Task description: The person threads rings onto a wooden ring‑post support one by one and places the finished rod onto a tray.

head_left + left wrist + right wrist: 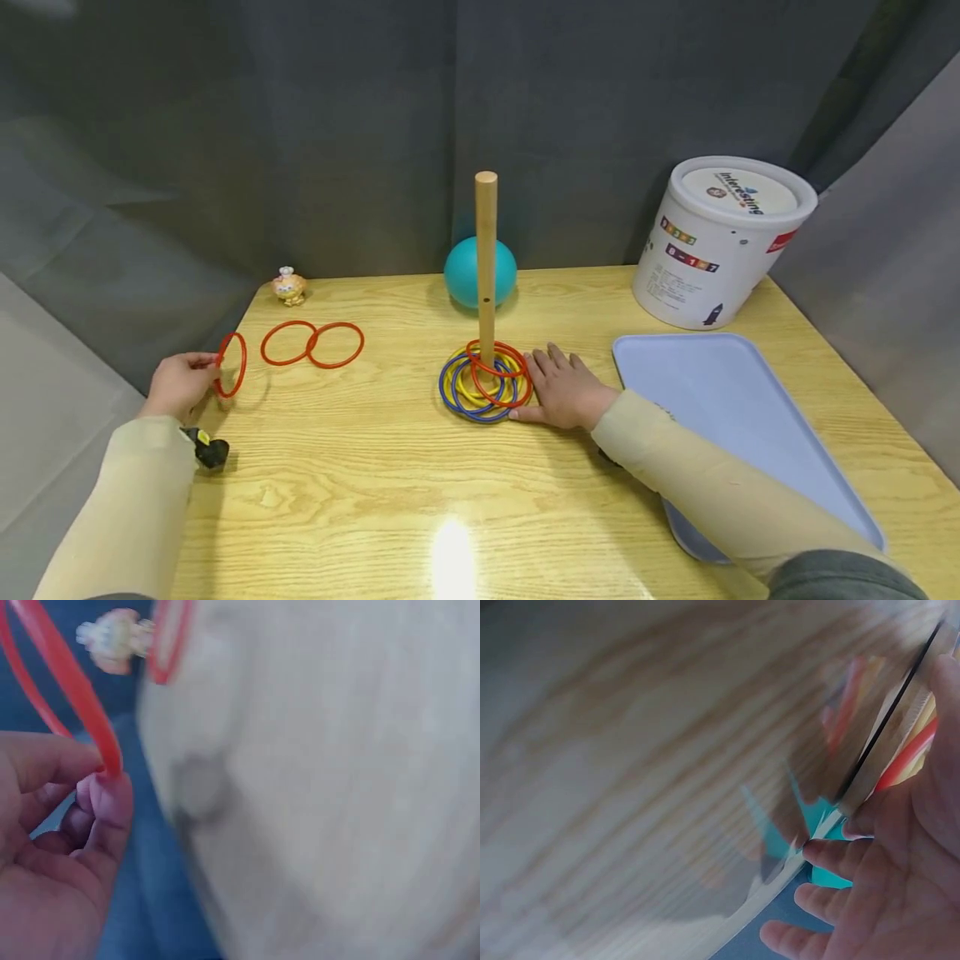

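Observation:
Pinched between the thumb and fingers of my left hand point(180, 383) is a red ring point(244, 367), held upright over the table's left side. The left wrist view shows the fingertips on the rim of that ring point(86, 705). Two more red rings point(363, 340) lie overlapping on the table to its right. A wooden post point(486, 250) stands mid-table, with red, yellow and blue rings point(442, 392) piled around its foot. My right hand point(566, 392) rests flat just right of the pile, fingers spread and fingertips right at the rings.
Behind the post sits a teal ball point(459, 275). A small chef-hatted figurine point(288, 287) stands at the back left. On the right are a lidded white bucket point(690, 267) and a pale blue tray point(705, 367), partly under the right forearm. Dark curtain hangs behind the table.

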Motion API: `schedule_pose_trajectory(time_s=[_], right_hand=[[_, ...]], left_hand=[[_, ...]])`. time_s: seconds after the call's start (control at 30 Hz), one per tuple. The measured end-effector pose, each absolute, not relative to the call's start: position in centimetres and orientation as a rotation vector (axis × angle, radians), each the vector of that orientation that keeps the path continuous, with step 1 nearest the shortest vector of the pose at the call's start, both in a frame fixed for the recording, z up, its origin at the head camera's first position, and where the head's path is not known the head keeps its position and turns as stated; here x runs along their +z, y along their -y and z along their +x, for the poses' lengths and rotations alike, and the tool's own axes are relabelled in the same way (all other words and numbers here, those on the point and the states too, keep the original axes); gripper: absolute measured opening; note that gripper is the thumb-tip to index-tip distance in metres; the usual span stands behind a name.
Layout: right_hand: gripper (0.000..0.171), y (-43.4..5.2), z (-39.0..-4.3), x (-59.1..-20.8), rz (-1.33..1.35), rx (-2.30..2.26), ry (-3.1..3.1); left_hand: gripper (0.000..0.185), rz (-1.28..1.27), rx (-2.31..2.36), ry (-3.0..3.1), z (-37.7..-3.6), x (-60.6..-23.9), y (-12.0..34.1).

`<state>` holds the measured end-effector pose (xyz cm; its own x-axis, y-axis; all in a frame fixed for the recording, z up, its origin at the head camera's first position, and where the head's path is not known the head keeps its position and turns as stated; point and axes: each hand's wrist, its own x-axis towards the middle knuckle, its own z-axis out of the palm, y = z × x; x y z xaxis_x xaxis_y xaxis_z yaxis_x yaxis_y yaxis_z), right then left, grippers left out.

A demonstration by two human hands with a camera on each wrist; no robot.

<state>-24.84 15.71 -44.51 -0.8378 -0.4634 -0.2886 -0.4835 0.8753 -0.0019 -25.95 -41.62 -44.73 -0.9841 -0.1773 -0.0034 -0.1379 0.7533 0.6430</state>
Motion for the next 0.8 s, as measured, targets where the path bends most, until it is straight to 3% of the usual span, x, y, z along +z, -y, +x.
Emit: schedule_pose_trajectory(time_s=[0.23, 0.47, 0.8], right_hand=[[0.101, -15.7, -24.6, -44.3, -0.719, 0.106, -2.778], [0.101, -15.9, -24.6, -44.5, -0.711, 0.095, -2.780], [0.103, -16.0, -24.8, -45.1, -0.711, 0.100, -2.779]], left_hand=[[0.051, 0.163, -1.665, 2.605, -26.8, -40.7, 39.0], [0.014, -0.002, -2.284, 2.070, -27.8, -35.4, 33.4], [0.008, -0.386, -2.673, 1.485, -27.8, -27.6, 23.2]])
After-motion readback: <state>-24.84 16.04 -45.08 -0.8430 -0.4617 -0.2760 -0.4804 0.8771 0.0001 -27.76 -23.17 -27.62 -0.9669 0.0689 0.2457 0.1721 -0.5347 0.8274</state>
